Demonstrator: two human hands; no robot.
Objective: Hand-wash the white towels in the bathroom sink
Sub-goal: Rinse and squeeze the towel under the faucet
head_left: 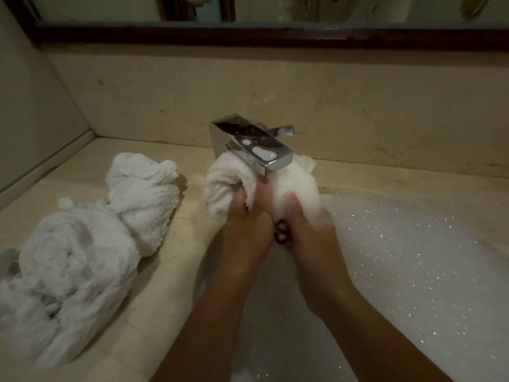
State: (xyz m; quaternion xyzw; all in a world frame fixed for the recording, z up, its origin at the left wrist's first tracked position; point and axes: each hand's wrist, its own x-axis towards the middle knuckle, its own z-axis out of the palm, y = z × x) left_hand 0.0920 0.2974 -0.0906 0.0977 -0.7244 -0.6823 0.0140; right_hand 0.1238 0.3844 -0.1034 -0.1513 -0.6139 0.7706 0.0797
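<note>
Beige marble counter [179, 260], with the sink [275, 312] full of sparkly suds [399, 257]. Big heap of twisted white towels [82, 257] sits on the counter left of the basin. Another white towel [225, 183] is bunched up right under the chrome faucet [256, 144], with left hand [248, 230] and right hand [308, 235] side by side, fingers curled tight around it.

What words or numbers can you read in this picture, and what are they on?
No words or numbers can be read here.
Faucet: a tiny dark mark near the spout end, too small to read.
Held towel and towel pile: no label shows.
</note>
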